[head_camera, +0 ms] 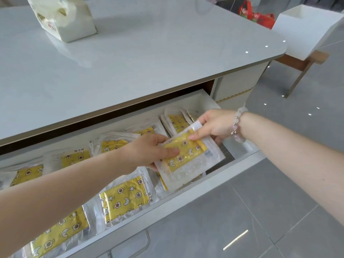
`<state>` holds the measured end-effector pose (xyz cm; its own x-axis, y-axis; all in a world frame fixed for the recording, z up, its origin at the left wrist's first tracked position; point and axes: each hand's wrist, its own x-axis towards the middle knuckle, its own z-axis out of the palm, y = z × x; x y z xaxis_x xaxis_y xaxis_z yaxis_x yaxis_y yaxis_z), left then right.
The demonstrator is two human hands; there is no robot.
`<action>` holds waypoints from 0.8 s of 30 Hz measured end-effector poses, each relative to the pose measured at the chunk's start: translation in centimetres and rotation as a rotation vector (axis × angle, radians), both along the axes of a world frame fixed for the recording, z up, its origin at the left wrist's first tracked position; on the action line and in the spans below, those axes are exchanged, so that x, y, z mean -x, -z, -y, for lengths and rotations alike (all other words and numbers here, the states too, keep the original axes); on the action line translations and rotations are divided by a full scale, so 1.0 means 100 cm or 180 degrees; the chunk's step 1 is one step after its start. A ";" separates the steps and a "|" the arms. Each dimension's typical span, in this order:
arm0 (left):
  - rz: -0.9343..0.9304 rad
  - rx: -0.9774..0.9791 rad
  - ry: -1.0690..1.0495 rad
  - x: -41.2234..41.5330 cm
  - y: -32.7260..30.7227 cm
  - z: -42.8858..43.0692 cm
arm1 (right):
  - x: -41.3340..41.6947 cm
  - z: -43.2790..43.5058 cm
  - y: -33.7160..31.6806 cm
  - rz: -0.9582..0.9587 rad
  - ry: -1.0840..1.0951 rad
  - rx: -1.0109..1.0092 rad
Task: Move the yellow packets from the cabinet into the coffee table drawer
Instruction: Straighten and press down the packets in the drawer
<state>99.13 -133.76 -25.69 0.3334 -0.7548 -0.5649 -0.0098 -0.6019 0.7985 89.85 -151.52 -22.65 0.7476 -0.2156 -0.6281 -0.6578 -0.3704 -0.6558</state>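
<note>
Your left hand [154, 151] grips the yellow star-and-moon clear-plastic packet [186, 157] | your right hand [212, 125] pinches its top edge | over the open white coffee-table drawer [204, 188]

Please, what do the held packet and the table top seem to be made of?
Held packet: likely clear plastic film around a shiny yellow printed sheet; it crinkles and glints. Table top: glossy, perhaps glass or lacquer; it mirrors lights.

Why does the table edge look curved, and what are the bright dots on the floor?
Head view: the wide-angle lens bows the coffee table edge and drawer front; the dots on the floor are likely reflected lights; the yellow packet held by left hand and right hand looks sharp.
</note>
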 end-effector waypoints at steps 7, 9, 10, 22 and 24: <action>0.1783 -0.0741 0.0572 0.015 0.020 -0.012 | -0.005 -0.002 0.003 -0.0314 -0.0066 0.0743; 0.2143 -0.0777 0.0610 0.020 0.023 -0.014 | -0.010 -0.001 -0.001 -0.0347 -0.0036 0.1055; 0.2333 -0.0776 0.0639 0.022 0.024 -0.015 | -0.012 0.000 -0.001 -0.0290 -0.0010 0.1353; 0.4353 -0.0758 0.1906 0.038 0.014 -0.012 | -0.031 0.003 0.022 -0.0340 -0.0522 0.3377; 0.4450 -0.0485 0.1829 0.036 0.013 -0.013 | -0.031 0.006 0.026 -0.0359 -0.0510 0.3358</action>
<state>95.52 -132.43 -27.04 0.3408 -0.9302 -0.1363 -0.9379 -0.3263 -0.1180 92.90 -152.08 -25.25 0.7647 -0.5942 -0.2493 -0.5880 -0.8017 0.1076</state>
